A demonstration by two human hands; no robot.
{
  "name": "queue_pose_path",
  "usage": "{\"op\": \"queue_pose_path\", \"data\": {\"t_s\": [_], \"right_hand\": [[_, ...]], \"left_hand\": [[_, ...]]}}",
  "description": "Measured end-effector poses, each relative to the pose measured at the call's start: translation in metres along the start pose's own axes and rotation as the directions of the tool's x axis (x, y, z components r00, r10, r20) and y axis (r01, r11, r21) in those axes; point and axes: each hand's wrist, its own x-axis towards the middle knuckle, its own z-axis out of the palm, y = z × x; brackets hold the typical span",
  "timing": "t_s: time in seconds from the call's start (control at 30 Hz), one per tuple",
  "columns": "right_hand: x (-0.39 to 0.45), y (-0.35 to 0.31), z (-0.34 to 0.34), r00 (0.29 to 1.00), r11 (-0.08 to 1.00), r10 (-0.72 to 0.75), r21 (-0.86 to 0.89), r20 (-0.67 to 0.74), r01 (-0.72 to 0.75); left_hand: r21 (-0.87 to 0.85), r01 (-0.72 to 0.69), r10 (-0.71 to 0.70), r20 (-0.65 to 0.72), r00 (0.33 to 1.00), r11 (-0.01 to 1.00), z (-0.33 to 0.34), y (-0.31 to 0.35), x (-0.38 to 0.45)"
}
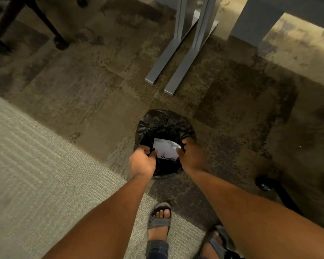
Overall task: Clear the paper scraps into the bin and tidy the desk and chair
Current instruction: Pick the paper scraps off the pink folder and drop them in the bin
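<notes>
Head view shows white paper scraps (166, 149) lying inside the bin (165, 128), low between my two hands. I judge the step is settling the black liner (153, 124): I would pull its edge outward evenly so nothing spills. My left hand (142, 162) is closed, pinching the liner's near-left rim; my right hand (192, 156) pinches the near-right rim. Grey desk legs (178, 58) stand well beyond the grip, on carpet (82, 101).

1 bin (165, 124), 1 paper wad (166, 149), 2 hands, 2 sandals, 2 desk legs.
</notes>
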Motion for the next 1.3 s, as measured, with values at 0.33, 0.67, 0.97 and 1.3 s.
{"op": "queue_pose_path", "data": {"t_s": [0.33, 0.67, 0.97, 1.3], "right_hand": [[-0.024, 0.015, -0.061, 0.997, 0.997, 0.022, -0.072, -0.071, -0.027], [-0.096, 0.083, -0.18, 0.959, 0.977, 0.174, -0.086, -0.225, -0.197], [-0.19, 0.146, -0.28, 0.82, 0.916, 0.378, 0.047, -0.429, -0.398], [-0.297, 0.228, -0.35, 0.598, 0.883, 0.453, 0.243, -0.661, -0.401]], "left_hand": [[0.008, -0.169, 0.167, 0.113, 0.979, 0.986, -0.002, 0.049, -0.039], [0.042, -0.428, 0.395, 0.311, 0.865, 0.903, 0.022, 0.147, -0.125], [0.027, -0.568, 0.468, 0.537, 0.702, 0.823, 0.057, 0.23, -0.218], [-0.012, -0.693, 0.507, 0.69, 0.516, 0.721, 0.105, 0.275, -0.327]]}}
